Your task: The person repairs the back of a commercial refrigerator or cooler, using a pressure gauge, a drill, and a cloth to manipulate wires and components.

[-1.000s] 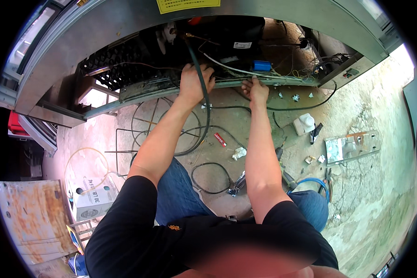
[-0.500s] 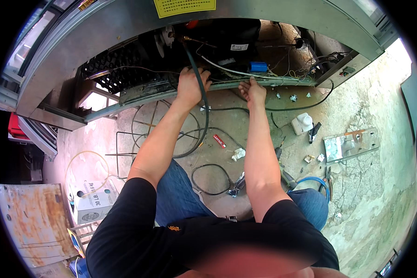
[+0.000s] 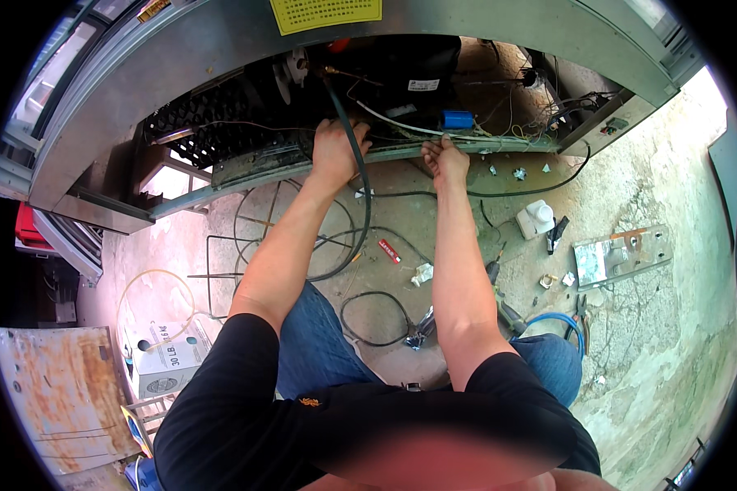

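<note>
A big grey metal cabinet (image 3: 483, 33) stands in front of me with its lower compartment open, showing a black compressor (image 3: 401, 69), a black grille (image 3: 209, 123) and tangled wires. My left hand (image 3: 336, 151) grips the metal base rail (image 3: 254, 172) at the compartment's front edge, right beside a thick dark hose (image 3: 359, 188) that loops down to the floor. My right hand (image 3: 445, 159) holds the same rail further right, under a small blue part (image 3: 458, 120) and a white cable.
On the concrete floor lie a wire fan guard (image 3: 262, 237), a red-handled tool (image 3: 389, 250), a white plastic piece (image 3: 536, 218), a metal bracket plate (image 3: 618, 254), a blue hose (image 3: 549, 321) and black cables. A white box (image 3: 168, 360) and a rusty sheet (image 3: 53, 397) sit at the left.
Both hands stay on the rail; my view has shifted slightly so the cabinet and hands sit a little higher in the picture.
</note>
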Motion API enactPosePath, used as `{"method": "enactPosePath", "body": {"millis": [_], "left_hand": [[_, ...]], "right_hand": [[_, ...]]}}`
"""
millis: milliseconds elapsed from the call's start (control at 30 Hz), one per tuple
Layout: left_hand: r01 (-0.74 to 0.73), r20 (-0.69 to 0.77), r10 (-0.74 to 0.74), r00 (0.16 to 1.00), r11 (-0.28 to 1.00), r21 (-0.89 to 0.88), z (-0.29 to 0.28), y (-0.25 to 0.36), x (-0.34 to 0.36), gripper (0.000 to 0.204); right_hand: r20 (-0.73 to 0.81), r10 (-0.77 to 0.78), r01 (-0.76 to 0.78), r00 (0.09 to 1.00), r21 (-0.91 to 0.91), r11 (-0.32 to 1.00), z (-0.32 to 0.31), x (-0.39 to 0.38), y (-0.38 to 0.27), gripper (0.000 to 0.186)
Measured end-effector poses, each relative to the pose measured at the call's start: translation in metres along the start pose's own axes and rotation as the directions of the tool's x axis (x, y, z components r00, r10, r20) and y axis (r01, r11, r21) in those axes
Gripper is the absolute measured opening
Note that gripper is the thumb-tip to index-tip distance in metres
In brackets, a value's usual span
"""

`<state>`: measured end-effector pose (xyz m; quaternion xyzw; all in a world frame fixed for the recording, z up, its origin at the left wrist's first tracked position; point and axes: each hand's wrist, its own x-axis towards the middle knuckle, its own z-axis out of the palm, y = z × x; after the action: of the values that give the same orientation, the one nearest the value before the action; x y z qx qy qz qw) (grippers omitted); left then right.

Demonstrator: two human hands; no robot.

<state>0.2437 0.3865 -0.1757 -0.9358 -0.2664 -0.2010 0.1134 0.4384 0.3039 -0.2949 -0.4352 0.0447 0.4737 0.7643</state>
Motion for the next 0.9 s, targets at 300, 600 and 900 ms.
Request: {"method": "enactPosePath", "body": {"millis": [300, 600, 900], "left_hand": [[0.014, 0.002, -0.014, 1.000, 0.999, 0.033, 0.005, -0.001, 0.001, 0.032], [0.027, 0.007, -0.027, 1.000, 0.998, 0.050, 0.015, -0.012, 0.001, 0.029], [0.001, 0.006, -0.001, 1.000, 1.000, 0.028, 0.010, -0.012, -0.001, 0.031]], "right_hand": [[-0.017, -0.018, 0.019, 1.000, 0.050, 0.999, 0.003, 0.002, 0.002, 0.028], [0.009, -0.013, 0.012, 1.000, 0.106, 0.994, 0.016, 0.000, 0.000, 0.026], [-0.027, -0.017, 0.020, 0.999, 0.099, 0.995, 0.016, 0.000, 0.008, 0.030]]}}
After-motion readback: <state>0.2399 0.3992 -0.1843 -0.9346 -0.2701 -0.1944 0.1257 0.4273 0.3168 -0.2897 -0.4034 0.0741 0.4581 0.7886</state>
